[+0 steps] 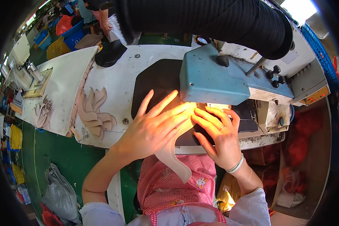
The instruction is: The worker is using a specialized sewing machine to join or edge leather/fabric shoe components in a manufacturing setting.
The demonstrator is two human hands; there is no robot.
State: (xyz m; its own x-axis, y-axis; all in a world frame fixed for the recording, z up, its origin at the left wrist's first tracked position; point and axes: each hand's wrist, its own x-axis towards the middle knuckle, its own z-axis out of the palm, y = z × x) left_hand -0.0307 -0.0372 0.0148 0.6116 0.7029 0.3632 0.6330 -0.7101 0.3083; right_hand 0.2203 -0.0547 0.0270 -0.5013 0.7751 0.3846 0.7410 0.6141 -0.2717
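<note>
A curved beige strip of leather-like material [173,160] runs from beneath the teal head of a table-top machine [211,77] over the table's front edge, its rounded tail hanging above my pink checked apron. My left hand [147,128] lies across the strip with fingers stretched forward, their tips reaching the lit spot by the machine. From the other side, my right hand [222,135] rests fingertips on the strip's lit end, fingers spread and slightly bent. Neither hand grips anything. A black mat [150,83] lies under the work; the machine head hides the strip's far end.
Several similar beige curved pieces [96,115] lie fanned out on the white table to the left, with a smaller heap [43,113] farther left. A large black spool [207,22] overhangs the machine. Another person's hand [106,26] shows at the back.
</note>
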